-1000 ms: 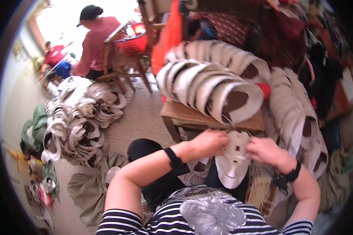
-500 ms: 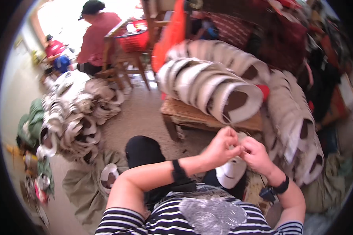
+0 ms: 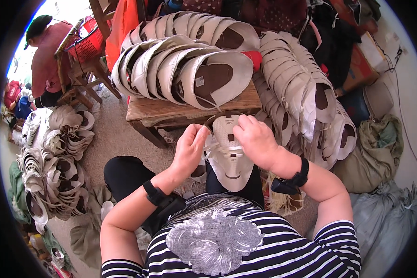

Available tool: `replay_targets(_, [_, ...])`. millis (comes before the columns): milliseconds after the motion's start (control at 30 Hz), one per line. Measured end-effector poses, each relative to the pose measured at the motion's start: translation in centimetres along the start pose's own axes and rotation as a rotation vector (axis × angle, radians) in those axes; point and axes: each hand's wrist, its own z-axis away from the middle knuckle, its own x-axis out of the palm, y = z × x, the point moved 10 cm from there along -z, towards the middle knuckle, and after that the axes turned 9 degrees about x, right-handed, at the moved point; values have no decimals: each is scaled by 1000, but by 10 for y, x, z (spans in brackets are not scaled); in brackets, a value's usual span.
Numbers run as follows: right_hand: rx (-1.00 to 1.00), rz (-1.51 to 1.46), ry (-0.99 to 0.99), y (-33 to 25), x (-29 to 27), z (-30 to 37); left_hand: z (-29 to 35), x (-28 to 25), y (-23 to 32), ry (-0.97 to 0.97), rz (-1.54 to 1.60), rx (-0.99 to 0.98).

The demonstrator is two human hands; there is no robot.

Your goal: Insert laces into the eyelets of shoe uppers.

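Note:
A white shoe upper [image 3: 231, 173] lies over my right thigh, its rounded toe toward me and a textured tongue piece with dark square holes above it. My left hand [image 3: 191, 146] is closed at the upper's left edge, thumb and finger pinched together. A thin white strip hangs beside these fingers. My right hand [image 3: 257, 141] is closed in a pinch on the tongue piece's right edge. A thin dark rim curves between the two hands. What exactly lies inside each pinch is partly hidden by my fingers.
Nested shoe uppers [image 3: 167, 69] fill the low wooden table [image 3: 148, 110] ahead. More stacked uppers [image 3: 294, 81] stand at right, near sacks [image 3: 375, 153]. Piles of uppers [image 3: 62, 171] lie at left. Another person [image 3: 51, 60] sits far left by a red basket [image 3: 85, 46].
My hands, close together before, are now apart on either side of the upper. The upper's tongue piece now shows between them. My view has shifted, and the table appears farther left.

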Motion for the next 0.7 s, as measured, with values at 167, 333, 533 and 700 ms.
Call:
replay_targets(167, [161, -238, -97, 9, 13, 5, 10, 16, 20, -90, -342, 201])
replay_targets(333, [293, -267, -110, 13, 33, 12, 9, 29, 41, -95, -550, 428])
replay_targets(533, [287, -334, -43, 18, 28, 13, 2, 39, 43, -115, -679, 460])
replay_targets(700, [272, -353, -14, 17, 29, 8, -5, 46, 38, -118, -810, 479])
